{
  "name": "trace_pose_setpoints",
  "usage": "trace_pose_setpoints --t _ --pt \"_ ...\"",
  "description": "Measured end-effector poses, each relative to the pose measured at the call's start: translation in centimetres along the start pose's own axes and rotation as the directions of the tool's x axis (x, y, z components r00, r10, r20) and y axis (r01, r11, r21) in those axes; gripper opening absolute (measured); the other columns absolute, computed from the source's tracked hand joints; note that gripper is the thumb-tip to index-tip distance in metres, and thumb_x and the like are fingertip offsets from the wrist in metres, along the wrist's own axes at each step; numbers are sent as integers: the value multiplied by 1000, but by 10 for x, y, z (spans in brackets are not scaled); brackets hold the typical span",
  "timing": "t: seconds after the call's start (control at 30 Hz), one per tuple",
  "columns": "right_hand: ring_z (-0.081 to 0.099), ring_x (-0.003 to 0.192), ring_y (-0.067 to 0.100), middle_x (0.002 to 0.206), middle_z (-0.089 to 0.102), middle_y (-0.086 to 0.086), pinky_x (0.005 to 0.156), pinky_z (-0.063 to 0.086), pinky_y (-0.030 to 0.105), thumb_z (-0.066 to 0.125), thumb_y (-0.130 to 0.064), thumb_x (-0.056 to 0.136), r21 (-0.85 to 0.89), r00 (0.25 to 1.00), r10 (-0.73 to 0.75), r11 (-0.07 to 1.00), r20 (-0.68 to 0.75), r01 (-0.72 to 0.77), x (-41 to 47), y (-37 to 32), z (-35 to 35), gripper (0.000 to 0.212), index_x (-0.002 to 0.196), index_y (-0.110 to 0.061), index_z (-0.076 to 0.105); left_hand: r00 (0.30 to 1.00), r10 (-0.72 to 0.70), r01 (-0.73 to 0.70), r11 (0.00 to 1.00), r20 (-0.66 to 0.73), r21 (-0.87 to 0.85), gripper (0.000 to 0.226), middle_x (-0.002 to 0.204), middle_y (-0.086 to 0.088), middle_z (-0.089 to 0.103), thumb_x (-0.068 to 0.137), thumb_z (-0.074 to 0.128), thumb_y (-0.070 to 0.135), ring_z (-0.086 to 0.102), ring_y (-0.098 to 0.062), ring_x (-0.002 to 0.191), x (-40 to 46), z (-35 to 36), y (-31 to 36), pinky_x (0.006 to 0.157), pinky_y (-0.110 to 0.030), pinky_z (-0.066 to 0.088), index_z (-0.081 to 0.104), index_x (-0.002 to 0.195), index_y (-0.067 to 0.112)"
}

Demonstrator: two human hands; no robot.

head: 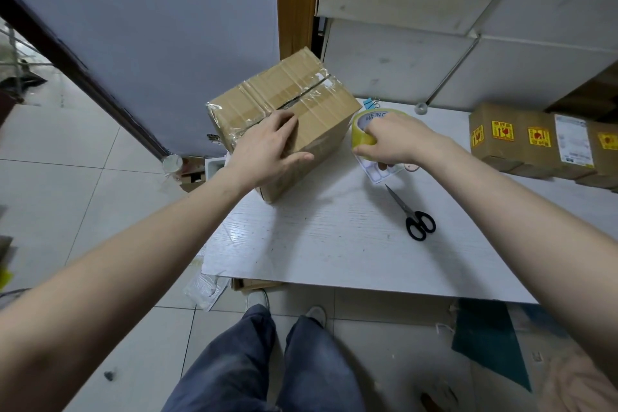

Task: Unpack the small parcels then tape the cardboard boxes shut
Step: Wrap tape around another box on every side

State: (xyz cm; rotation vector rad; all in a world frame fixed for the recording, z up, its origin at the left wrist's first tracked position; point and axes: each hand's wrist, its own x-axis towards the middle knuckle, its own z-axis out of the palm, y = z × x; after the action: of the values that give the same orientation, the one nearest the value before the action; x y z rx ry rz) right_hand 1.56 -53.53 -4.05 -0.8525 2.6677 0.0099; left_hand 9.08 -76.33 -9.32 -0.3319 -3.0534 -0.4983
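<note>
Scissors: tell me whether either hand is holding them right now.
No, the scissors lie alone on the white table; the left hand rests on the cardboard box and the right hand grips the tape roll.

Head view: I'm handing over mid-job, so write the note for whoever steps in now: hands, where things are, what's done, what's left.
Left hand: flat on the near top corner of the brown cardboard box, steadying it.
Right hand: grips the yellow tape roll, just right of the box on the white table.
Black-handled scissors lie on the table, near right.
Stickered brown cartons stand at the far right.
Done: box flaps closed; clear tape on top, torn along the centre seam.
Left: run fresh tape over that seam, cut it, then check the other cartons.
</note>
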Motion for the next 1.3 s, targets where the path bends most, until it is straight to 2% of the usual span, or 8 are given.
trace_pose_setpoints --t 0.3,0.4,0.53,0.67,0.8,1.0,1.2,1.3 --pt "55 82 26 57 44 -3 69 40 30 53 -36 90 -70 998 5 998 -68 -9 15 -7 -9 42 57 -16 36 999 -34 34 999 -26 24 60 135 -7 49 91 56 48 50 -25 120 1 2 3 92 -39 47 50 134 6" --pt "56 90 28 71 56 5 71 36 30 53 -40 91 -87 996 40 995 -78 -47 17 -9 -2 45 56 -16 37 999 -39 39 999 -26 33 54 128 -7 53 91 56 46 54 -26 112 1 2 3 85 -41 49 56 125 4" --pt "58 104 30 107 64 15 80 41 33 51 -54 90 -250 982 102 958 -159 -140 25 2 1 47 93 -9 60 1000 -12 12 999 -12 49 54 124 -8 55 91 55 46 56 -27 108 1 0 2 84 -42 50 56 125 3" --pt "60 100 27 101 65 9 72 34 32 42 -78 78 -282 952 272 911 -137 -301 32 17 -6 71 107 -18 66 1000 -14 15 999 -9 50 56 125 -7 55 91 55 47 56 -27 109 2 1 5 85 -40 49 55 128 5" --pt "61 98 26 95 67 5 69 32 31 38 -80 78 -319 970 230 916 -79 -243 30 16 -10 70 114 -25 63 1000 4 -4 999 3 33 56 128 -7 54 92 57 45 55 -26 112 0 -1 0 88 -41 48 54 131 4" --pt "57 71 24 64 59 -3 52 30 24 48 -39 82 -41 947 158 987 282 -152 7 13 -15 18 81 -21 47 991 109 -110 994 83 4 63 136 -8 52 90 60 45 52 -26 121 -9 -12 -16 98 -40 45 51 136 4" --pt "57 59 19 65 61 -1 51 34 25 47 -25 83 -12 984 95 995 152 -95 -5 5 -10 16 71 -15 44 967 190 -198 980 167 28 65 137 -10 50 88 61 47 49 -26 124 -9 -22 -27 102 -39 43 49 136 4" --pt "53 83 26 72 48 -1 64 31 27 48 -31 89 -152 998 59 986 -13 -60 -5 0 -6 33 63 -16 34 971 182 -193 979 155 61 60 128 -9 53 86 62 48 52 -27 114 -4 -23 -22 92 -39 46 50 129 8"
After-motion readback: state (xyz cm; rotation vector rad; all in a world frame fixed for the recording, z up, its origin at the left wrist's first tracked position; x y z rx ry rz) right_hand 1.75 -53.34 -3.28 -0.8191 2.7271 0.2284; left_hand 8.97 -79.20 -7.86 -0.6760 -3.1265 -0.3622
